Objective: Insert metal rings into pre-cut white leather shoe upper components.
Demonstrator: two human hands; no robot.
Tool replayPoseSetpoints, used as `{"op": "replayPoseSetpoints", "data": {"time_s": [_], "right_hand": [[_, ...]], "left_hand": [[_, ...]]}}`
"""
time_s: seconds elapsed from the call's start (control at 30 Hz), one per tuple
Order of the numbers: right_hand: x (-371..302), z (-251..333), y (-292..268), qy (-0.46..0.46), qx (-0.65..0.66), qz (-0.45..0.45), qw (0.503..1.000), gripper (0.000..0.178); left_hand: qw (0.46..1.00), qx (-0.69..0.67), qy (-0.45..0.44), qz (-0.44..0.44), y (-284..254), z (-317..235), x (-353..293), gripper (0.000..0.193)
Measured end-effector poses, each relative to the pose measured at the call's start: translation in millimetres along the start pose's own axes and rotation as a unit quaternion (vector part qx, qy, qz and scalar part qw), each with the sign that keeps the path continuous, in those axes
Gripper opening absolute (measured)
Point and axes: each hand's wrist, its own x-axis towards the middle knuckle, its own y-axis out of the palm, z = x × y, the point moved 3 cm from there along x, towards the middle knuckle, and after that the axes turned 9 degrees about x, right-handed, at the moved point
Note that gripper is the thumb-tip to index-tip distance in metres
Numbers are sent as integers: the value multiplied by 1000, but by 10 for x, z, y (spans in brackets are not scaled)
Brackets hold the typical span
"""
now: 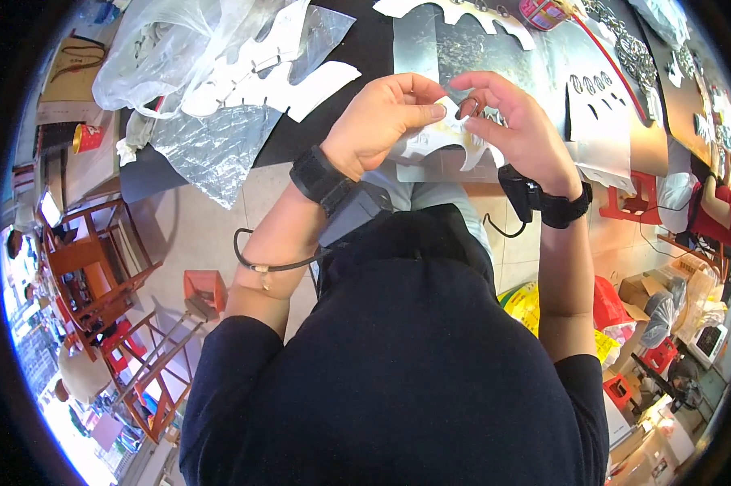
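Note:
My left hand (pixel 392 120) pinches a white strip (pixel 450 125) with a scalloped edge between thumb and fingers, above the near edge of the dark table. The thumb and fingers of my right hand (pixel 521 123) are curled around a small dark ring-like piece (pixel 467 108) beside the strip's right end. Whether that piece touches the strip, I cannot tell. Beneath both hands lies a shiny grey sheet (pixel 503 69) with yellowish specks. At the far side rests another scalloped white strip (pixel 463 11) with small metal rings along it.
On the left, more white cut-out strips (pixel 325 91) lie over clear plastic bags (pixel 212 150). A pink-red tin (pixel 542 13) stands at the back. To the right are several small metal rings (pixel 590 83) on a white sheet and a heap of chain (pixel 624 42). A red stool (pixel 631 198) stands below.

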Motion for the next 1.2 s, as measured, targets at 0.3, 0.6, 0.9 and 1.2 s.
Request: {"op": "replayPoseSetpoints", "data": {"time_s": [0.3, 0.6, 0.9, 1.2], "right_hand": [[-12, 19, -38, 8, 124, 43, 991, 33], [21, 32, -10, -10, 24, 4, 1000, 29], [7, 107, 14, 39, 136, 60, 988, 31], [-166, 22, -103, 111, 181, 62, 975, 34]], "left_hand": [[985, -152, -17, 78, -8, 0, 3, 21], [994, 64, 32, 79, 28, -190, -61, 35], [987, -78, 53, 130, -39, -89, -68, 38], [987, -51, 89, 126, -182, -46, -138, 31]]}}
